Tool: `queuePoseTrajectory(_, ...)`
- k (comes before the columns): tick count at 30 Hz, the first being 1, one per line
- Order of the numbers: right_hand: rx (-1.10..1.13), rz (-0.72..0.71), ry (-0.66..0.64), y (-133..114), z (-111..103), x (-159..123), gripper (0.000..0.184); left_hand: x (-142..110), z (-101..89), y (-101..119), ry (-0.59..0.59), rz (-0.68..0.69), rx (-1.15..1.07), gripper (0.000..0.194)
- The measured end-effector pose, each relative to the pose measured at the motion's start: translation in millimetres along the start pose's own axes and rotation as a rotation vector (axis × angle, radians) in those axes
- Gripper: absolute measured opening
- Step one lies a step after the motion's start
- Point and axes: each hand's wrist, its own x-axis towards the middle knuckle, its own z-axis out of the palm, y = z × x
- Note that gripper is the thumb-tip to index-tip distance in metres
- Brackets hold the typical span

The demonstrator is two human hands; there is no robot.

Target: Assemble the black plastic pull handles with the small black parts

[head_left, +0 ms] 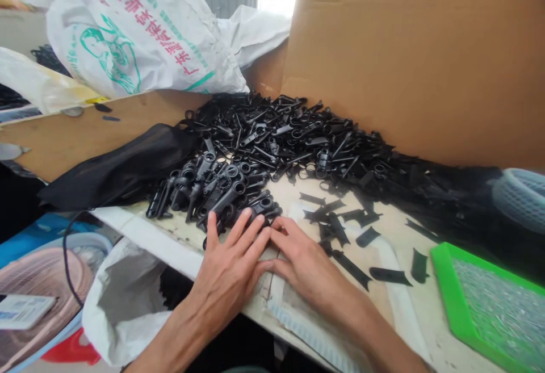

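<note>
My left hand (232,265) lies with its fingers spread against the near edge of a cluster of black plastic ring-ended parts (223,185). My right hand (302,254) is beside it, fingers bent, thumb apart from the forefinger. Its fingertips meet those of my left hand at the cluster's front right corner. No held part is visible in either hand, though the right fingertips are partly hidden. Flat black plastic strips (336,228) lie scattered to the right of my hands. Behind the cluster rises a large heap of similar black parts (289,129).
A green tray (443,282) of small shiny pieces stands at the right, below a pale basket (519,197). Cardboard (417,61) walls the back. A white sack (145,32) leans at upper left. An open white bag (123,288) and pink basket (46,288) sit lower left.
</note>
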Motion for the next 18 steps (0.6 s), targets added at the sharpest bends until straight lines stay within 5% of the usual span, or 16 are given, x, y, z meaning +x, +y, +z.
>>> queuePoseTrajectory(2,-0.018,0.01,-0.055,19.6,-24.7,1.7,0.022,0.7,5.2,-2.9,-0.001,-0.01,-0.006,0.03)
queuePoseTrajectory(7,-0.262,0.329,0.052,96.8,-77.0,14.9,0.027,0.8,5.6,-10.4,0.028,-0.004,-0.074,0.026)
queuePoseTrajectory(12,-0.381,0.501,0.025,144.3,-70.7,45.0,0.018,0.6,5.0,-9.7,0.065,0.006,-0.125,0.023)
queuePoseTrajectory(15,-0.335,0.523,0.006,148.2,-60.4,57.6,0.028,0.7,3.8,-8.7,0.089,-0.002,-0.148,0.023)
queuePoseTrajectory(18,-0.203,0.505,0.006,145.8,-72.2,49.1,0.019,-0.5,1.4,-9.7,0.094,-0.013,-0.141,0.027)
